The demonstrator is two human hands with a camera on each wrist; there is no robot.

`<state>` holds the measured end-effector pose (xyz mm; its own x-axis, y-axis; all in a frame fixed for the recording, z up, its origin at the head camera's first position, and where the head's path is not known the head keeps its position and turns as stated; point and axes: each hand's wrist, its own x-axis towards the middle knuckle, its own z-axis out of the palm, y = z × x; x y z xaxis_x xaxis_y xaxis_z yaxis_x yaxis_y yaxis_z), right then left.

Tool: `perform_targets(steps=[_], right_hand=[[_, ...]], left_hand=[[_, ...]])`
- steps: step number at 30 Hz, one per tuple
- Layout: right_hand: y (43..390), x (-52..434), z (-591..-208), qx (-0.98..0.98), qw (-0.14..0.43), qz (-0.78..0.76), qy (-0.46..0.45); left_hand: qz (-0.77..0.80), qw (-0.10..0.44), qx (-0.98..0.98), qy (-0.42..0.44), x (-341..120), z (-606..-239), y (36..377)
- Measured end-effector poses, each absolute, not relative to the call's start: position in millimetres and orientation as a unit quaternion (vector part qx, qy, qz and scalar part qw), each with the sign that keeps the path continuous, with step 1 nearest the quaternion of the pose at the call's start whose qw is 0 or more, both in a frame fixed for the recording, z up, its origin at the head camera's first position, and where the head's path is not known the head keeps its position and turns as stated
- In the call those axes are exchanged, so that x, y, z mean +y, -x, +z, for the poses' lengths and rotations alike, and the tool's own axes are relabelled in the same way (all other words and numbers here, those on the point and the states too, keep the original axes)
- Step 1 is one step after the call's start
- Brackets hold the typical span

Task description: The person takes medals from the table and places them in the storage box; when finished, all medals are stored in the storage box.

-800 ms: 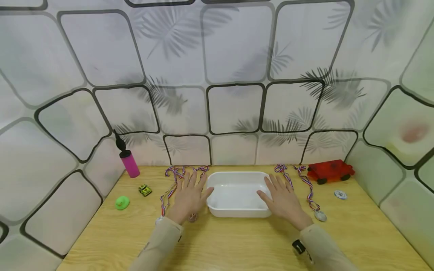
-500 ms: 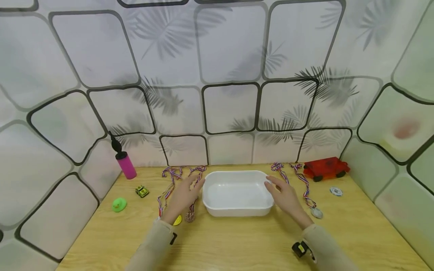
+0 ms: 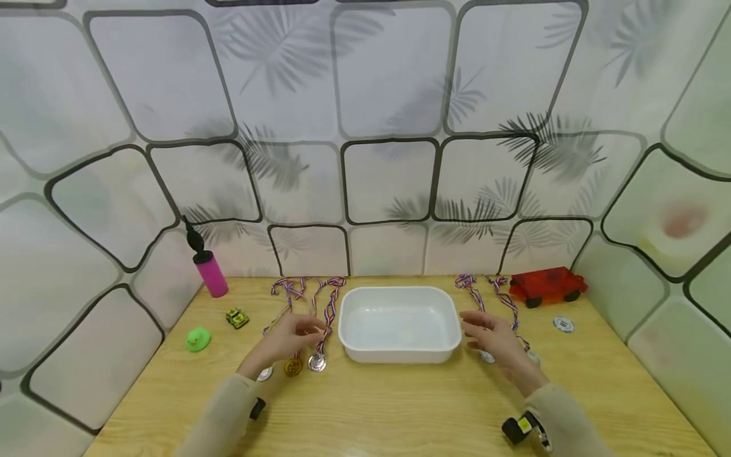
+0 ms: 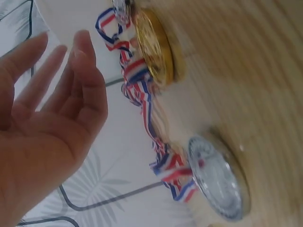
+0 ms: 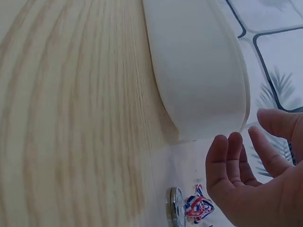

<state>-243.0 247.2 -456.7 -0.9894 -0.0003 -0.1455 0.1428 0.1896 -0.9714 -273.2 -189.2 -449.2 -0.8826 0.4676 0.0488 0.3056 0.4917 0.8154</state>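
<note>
A white plastic tray (image 3: 400, 357) stands on the wooden table in the middle of the head view. To its left, my left hand (image 3: 288, 336) hovers with loosely bent fingers that hold nothing. Below and beside that hand lie a silver medal (image 3: 316, 362), a gold medal (image 3: 293, 367) and another silver medal (image 3: 264, 374), on striped ribbons. My right hand (image 3: 498, 343), also holding nothing, has its fingertips close to the tray's right rim. It partly covers two silver medals, one of them a medal (image 3: 487, 357) under the fingers. In the right wrist view the tray's wall (image 5: 199, 66) rises beyond the fingertips.
On the left are a pink hand pump (image 3: 212, 276), a small yellow toy car (image 3: 237, 318) and a green rubber duck (image 3: 198, 339). At the right stand a red toy car (image 3: 548, 285) and a poker chip (image 3: 563, 324). A patterned wall (image 3: 388, 247) closes off the table's back.
Both hands have drawn back from the tray toward the body and outward, and their spread fingers have relaxed into a bend. The medals at the left have come into sight.
</note>
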Motion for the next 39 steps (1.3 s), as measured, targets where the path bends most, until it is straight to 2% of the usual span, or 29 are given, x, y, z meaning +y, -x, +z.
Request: perform_targets(steps=[4, 13, 21, 28, 39], right_hand=[[242.5, 244.4, -457.9, 0.757, 0.085, -0.647, -0.042], [244.8, 232.0, -455.2, 0.771, 0.099, -0.628, -0.033], [244.4, 233.5, -454.8, 0.779, 0.1, -0.618, -0.04], [244.7, 236.1, -454.4, 0.781, 0.105, -0.615, -0.036], [245.1, 237.3, -454.6, 0.784, 0.11, -0.61, -0.034]], left_hand=[[0.436, 0.128, 0.857, -0.245, -197.3, -448.4, 272.5], [0.385, 0.203, 0.86, -0.265, -197.5, -449.8, 269.9], [0.326, 0.182, 0.887, -0.271, -187.6, -445.8, 267.5], [0.34, 0.187, 0.883, -0.262, -183.4, -449.7, 267.9], [0.333, 0.158, 0.885, -0.285, -181.0, -451.8, 270.9]])
